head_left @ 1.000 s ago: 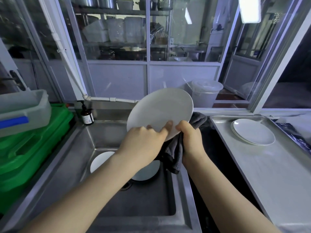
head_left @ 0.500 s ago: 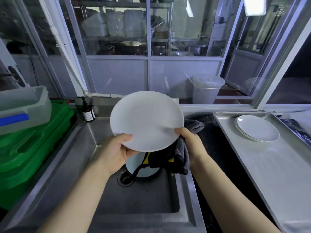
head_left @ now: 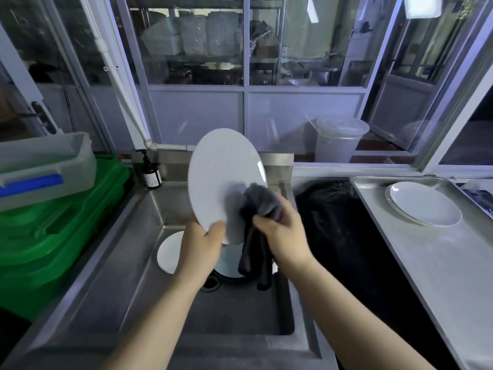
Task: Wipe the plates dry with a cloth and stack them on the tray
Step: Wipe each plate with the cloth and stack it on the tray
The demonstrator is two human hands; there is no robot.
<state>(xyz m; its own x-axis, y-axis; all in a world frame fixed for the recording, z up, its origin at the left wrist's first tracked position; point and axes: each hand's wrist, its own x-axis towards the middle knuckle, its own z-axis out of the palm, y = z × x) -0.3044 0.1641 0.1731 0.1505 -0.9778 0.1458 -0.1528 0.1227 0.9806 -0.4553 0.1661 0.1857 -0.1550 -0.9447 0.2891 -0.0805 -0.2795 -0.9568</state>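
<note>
Over the sink [head_left: 112,265], right hand [head_left: 285,236] wipes plate [head_left: 221,172].

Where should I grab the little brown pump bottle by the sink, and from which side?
Take the brown pump bottle round its wide lower body, below the thin pump neck, which looks too slim for a steady grip. Come from the front right, over the sink: the bottle stands upright in the back left corner, with the green crates close on its left and the wall behind.
</note>
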